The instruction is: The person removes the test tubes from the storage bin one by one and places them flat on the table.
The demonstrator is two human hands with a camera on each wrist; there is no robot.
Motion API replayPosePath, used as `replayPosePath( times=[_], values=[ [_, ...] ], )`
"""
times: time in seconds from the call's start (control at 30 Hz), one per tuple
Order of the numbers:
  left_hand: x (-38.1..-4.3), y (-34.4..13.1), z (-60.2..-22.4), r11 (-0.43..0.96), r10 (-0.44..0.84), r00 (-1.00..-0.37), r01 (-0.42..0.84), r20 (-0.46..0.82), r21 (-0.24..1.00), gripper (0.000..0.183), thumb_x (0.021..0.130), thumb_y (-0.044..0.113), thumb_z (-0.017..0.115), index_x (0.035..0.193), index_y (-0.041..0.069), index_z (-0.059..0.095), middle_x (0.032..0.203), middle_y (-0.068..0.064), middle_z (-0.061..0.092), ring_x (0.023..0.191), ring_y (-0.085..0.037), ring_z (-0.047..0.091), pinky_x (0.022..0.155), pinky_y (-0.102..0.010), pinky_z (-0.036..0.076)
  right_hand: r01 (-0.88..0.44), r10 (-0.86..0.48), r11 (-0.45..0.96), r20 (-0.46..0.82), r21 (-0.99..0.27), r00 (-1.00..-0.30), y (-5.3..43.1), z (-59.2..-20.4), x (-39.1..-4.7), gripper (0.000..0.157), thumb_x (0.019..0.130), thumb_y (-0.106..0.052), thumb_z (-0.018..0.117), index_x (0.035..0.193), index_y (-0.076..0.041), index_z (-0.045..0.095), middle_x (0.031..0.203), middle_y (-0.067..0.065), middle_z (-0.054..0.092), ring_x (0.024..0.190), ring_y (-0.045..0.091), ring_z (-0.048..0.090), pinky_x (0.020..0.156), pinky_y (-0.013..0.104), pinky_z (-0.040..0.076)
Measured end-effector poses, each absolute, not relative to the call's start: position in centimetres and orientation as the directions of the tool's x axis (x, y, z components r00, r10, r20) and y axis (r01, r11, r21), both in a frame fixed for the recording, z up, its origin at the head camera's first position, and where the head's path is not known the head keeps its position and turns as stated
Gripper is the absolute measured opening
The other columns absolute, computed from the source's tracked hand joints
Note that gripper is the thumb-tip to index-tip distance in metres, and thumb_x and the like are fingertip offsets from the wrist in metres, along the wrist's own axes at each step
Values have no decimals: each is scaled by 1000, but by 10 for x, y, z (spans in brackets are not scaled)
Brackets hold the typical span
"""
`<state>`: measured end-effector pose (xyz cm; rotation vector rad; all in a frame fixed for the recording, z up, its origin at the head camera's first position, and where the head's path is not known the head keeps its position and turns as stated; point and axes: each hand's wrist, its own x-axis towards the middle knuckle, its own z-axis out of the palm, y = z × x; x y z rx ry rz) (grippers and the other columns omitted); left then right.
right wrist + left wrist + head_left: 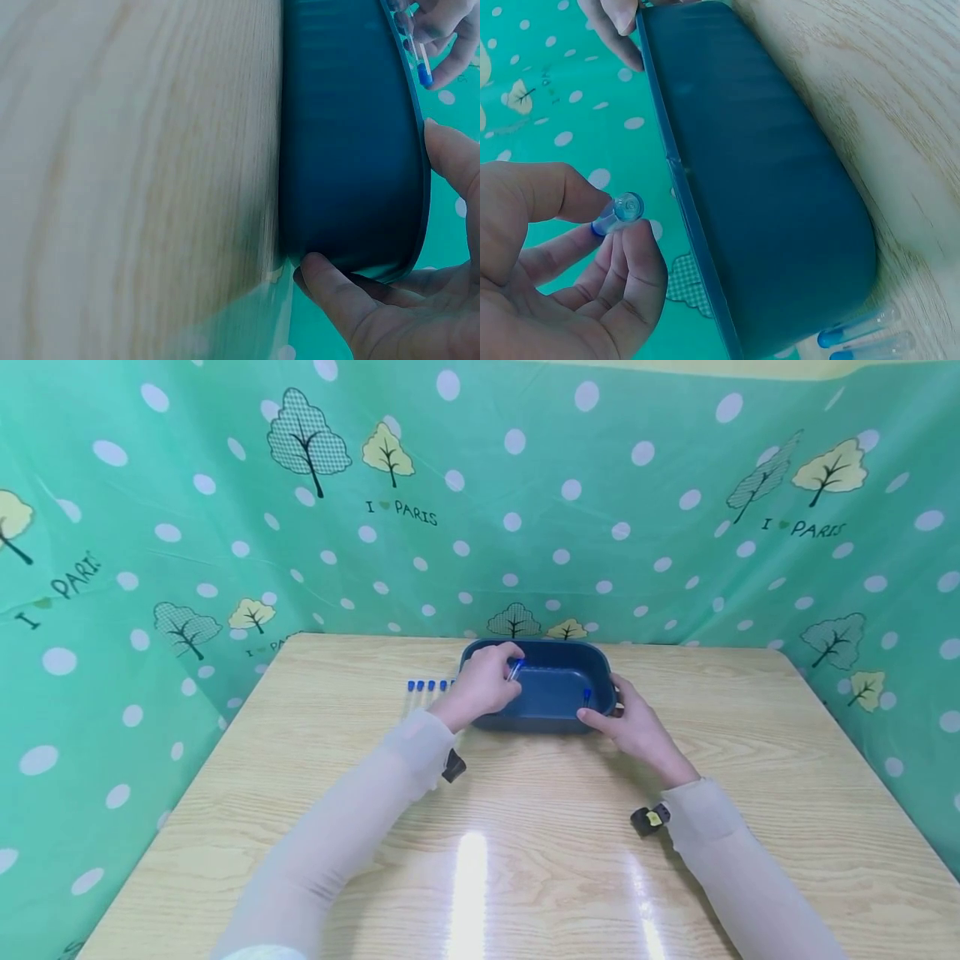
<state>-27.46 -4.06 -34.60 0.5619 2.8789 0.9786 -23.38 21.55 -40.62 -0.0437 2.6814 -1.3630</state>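
Note:
A clear tube with a blue cap (515, 670) is pinched between the thumb and fingers of my left hand (483, 683), over the left part of a dark blue plastic basin (546, 695). In the left wrist view the held tube (619, 213) points its clear round end at the camera, beside the basin's rim. My right hand (639, 727) grips the basin's right end, thumb at the rim and fingers around the outer wall. Inside the basin, near that thumb, another blue-capped tube (587, 696) shows, partly hidden by the near wall.
Several clear tubes with blue caps (431, 686) lie in a row on the wooden table (555, 827), left of the basin, partly behind my left hand. A green patterned cloth (525, 543) hangs behind the table and at its sides.

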Motion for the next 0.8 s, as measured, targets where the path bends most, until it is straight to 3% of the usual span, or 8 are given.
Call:
replayPosePath(
  times=[0.13, 0.3, 0.8],
  values=[
    [-273, -45, -345, 735, 353, -932, 329, 80, 593, 47, 83, 7, 62, 129, 13, 54, 82, -2, 57, 68, -18, 54, 59, -30, 46, 37, -84, 592, -107, -805, -991, 215, -406, -234, 101, 84, -54, 64, 154, -14, 3, 152, 24, 23, 130, 43, 39, 97, 52, 43],
    [-271, -51, -346, 717, 350, -934, 320, 78, 619, 49, 82, 4, 62, 130, 11, 53, 81, -4, 58, 60, -18, 55, 54, -29, 46, 38, -82, 591, -107, -806, -991, 215, -406, -234, 97, 87, -47, 65, 154, -14, 3, 152, 25, 23, 130, 43, 39, 96, 53, 43],
    [-267, -71, -349, 720, 316, -947, 279, 58, 635, 51, 81, 4, 63, 131, 11, 52, 84, -4, 55, 63, -18, 52, 57, -31, 45, 41, -82, 598, -112, -801, -990, 215, -406, -234, 99, 86, -52, 64, 154, -14, 3, 152, 25, 23, 130, 44, 39, 96, 53, 43]
  ],
)
